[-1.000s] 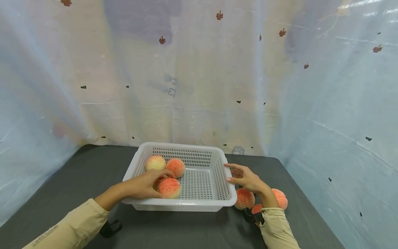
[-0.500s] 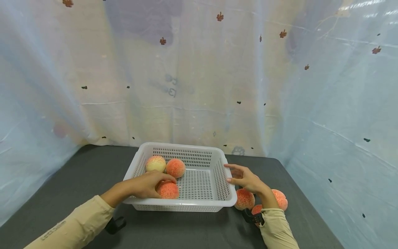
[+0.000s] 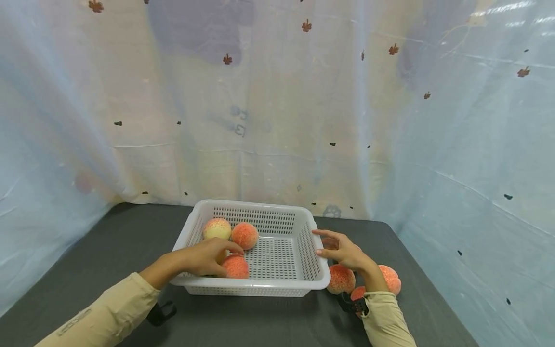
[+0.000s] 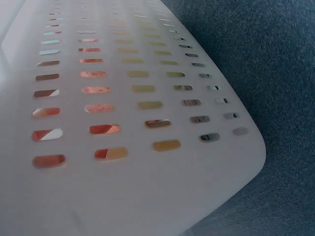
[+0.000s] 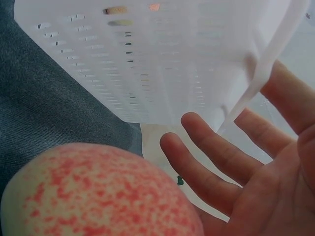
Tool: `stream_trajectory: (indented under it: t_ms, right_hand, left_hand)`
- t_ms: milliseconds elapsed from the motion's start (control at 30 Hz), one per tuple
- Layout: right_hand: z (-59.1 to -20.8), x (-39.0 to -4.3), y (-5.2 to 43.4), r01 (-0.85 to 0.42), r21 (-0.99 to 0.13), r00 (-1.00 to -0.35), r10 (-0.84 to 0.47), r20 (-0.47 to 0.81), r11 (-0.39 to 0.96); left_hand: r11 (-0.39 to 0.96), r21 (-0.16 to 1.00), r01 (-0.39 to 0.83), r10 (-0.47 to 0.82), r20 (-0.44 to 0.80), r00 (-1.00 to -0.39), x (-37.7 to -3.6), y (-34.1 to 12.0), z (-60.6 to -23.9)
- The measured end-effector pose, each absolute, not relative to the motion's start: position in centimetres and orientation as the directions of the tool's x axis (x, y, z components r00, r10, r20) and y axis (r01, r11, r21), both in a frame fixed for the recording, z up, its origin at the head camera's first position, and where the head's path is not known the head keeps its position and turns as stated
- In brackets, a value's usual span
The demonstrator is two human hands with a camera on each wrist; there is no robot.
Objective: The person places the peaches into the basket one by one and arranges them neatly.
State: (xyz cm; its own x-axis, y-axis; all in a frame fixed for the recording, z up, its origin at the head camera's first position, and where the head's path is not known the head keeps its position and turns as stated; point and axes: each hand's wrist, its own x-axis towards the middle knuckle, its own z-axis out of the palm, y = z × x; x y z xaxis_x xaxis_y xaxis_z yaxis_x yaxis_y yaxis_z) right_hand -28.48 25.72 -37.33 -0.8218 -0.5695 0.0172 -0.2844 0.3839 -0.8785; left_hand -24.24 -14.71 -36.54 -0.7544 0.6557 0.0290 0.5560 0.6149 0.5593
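On the dark table [image 3: 108, 241], the left hand [image 3: 204, 260] has lowered its gripped peach [image 3: 236, 266] deeper into the basket [image 3: 318, 279], near release, while the right hand [image 3: 342, 250] stays open beside the rim.

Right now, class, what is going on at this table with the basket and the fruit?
A person works at a white basket on a dark table. The left hand reaches inside and grips a peach; two more peaches lie at the back left corner. The right hand is open at the basket's right rim, and three peaches lie on the table beneath it.
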Motion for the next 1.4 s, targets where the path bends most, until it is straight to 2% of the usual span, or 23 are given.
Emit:
stream_trajectory:
  t_ms: [200,433,600,1100,1400]
  right_hand:
    - [-37.3,-28.5,25.7,-0.287,-0.874,-0.823,-0.568,0.016,0.393]
    - [-37.2,-28.5,25.6,-0.318,-0.871,-0.802,-0.596,0.036,0.375]
    - [-37.3,-28.6,25.8,-0.308,-0.877,-0.804,-0.593,0.032,0.369]
    - [-37.4,-28.7,26.0,-0.315,-0.879,-0.798,-0.601,0.042,0.357]
    - [-37.5,-28.7,26.0,-0.297,-0.875,-0.813,-0.582,0.022,0.383]
  left_hand:
    - [0.605,0.589,0.535,0.638,0.043,-0.769,-24.1,-15.3,-36.4]
    - [0.549,0.615,0.566,0.659,0.099,-0.746,-24.0,-15.9,-35.8]
    - [0.523,0.654,0.547,0.661,0.093,-0.744,-24.0,-16.0,-35.3]
    - [0.563,0.649,0.512,0.552,0.166,-0.817,-23.9,-17.2,-33.2]
    - [0.536,0.665,0.520,0.501,0.245,-0.830,-24.9,-18.4,-33.8]
